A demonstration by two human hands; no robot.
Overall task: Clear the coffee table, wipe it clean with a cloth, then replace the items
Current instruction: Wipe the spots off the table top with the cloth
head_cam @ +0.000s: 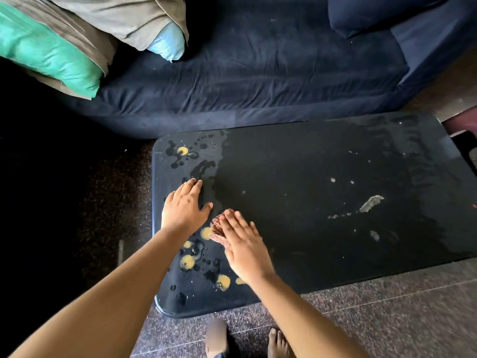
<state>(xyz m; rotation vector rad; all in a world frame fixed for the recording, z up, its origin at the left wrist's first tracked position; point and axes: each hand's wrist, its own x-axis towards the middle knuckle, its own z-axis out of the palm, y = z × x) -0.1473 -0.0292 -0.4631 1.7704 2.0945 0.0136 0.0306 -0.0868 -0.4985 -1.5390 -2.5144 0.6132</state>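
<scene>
While left hand (pixel 185 205) braces flat on the coffee table (pixel 309 177) left end and right hand (pixel 240 251) presses the cloth (pixel 219 226) flat-fingered beside it, we should scrub the yellow spots (pixel 187 261) in overlapping passes.

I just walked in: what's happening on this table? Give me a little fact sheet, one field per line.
Table: black coffee table
Left hand: flat on the tabletop, fingers straight
Right hand: presses a brownish cloth onto the table
Mess: yellow spots and drops by the hands; pale smear further right
Behind: dark blue sofa with pillows
Stage: wiping, spots not yet gone
</scene>
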